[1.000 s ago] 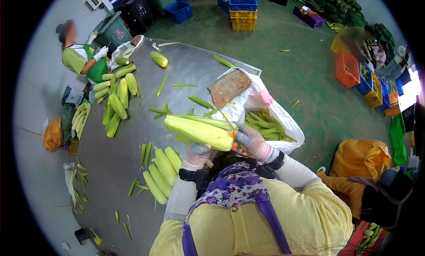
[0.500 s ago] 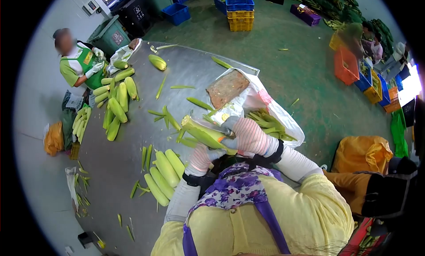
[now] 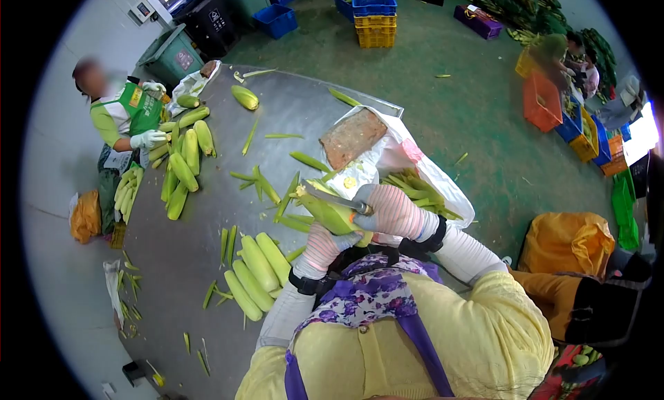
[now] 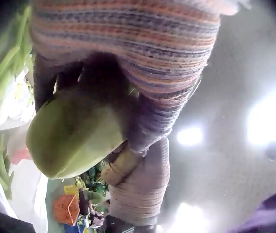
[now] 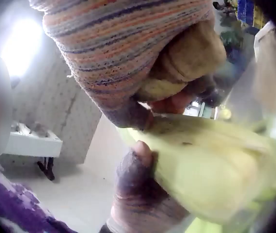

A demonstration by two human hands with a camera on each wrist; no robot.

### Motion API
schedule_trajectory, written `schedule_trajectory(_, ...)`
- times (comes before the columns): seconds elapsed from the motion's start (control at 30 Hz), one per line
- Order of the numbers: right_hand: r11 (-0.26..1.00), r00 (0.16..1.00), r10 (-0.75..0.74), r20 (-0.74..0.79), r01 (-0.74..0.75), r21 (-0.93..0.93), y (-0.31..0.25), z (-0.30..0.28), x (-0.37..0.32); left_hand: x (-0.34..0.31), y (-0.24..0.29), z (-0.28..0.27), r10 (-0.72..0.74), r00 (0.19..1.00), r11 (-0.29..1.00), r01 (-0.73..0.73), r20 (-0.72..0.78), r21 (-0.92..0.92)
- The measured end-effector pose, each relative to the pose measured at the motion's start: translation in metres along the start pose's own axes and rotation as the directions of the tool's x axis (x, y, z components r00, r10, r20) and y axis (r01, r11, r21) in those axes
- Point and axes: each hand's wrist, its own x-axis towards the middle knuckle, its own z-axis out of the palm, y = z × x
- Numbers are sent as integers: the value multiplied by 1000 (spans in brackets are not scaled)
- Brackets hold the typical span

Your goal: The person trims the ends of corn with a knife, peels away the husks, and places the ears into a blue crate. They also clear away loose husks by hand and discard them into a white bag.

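My gloved left hand [image 3: 324, 249] holds an ear of corn [image 3: 324, 215] in green husk from below. In the left wrist view its fingers and thumb curl round the pale green ear [image 4: 72, 138]. My gloved right hand [image 3: 391, 210] grips a knife [image 3: 335, 198], whose blade lies along the upper side of the ear. Its thumb presses close on the husk in the right wrist view, where the ear [image 5: 201, 167] fills the lower middle. Several trimmed ears [image 3: 259, 265] lie side by side left of my left hand.
A brown block [image 3: 353, 137] sits on a white bag [image 3: 443, 185] holding husk leaves [image 3: 418, 199] at the table edge. Husk strips [image 3: 259, 182] litter the metal table [image 3: 187, 262]. Further left is a corn pile [image 3: 183, 161], where a person in a green apron [image 3: 142, 109] stands.
The ear has turned from lying crosswise to tilting up toward the far left, and the knife has moved along it. Husk leaves now lie beneath it. The other person's hand has reached the pile.
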Motion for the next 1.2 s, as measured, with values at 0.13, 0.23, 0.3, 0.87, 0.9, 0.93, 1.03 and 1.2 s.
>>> schedule_trajectory(0.13,995,996,81,25,-79,-68,-6,-2,-2,3,4,4,26,1000,969,-28,11,245)
schedule_trajectory(0.23,995,998,60,-26,-62,-80,-2,2,-4,2,0,4,-12,1000,984,11,1,178)
schedule_trajectory(0.3,996,995,61,-76,-66,-67,-3,3,-4,0,2,4,-24,1000,996,24,-3,86)
schedule_trajectory(0.87,936,982,146,-122,-97,337,6,8,6,14,-5,-12,11,991,946,-53,132,318)
schedule_trajectory(0.9,921,969,192,-158,-122,370,9,9,7,17,-21,-14,-10,999,974,2,34,225)
schedule_trajectory(0.93,903,952,239,-193,-144,404,13,10,7,21,-44,-16,-41,997,991,48,-60,126)
schedule_trajectory(1.03,615,872,454,-185,-156,773,16,9,9,27,-59,-11,-41,972,996,21,-232,-86)
schedule_trajectory(1.2,226,890,443,-105,3,974,93,102,13,25,-33,21,42,945,968,-119,-324,-220)
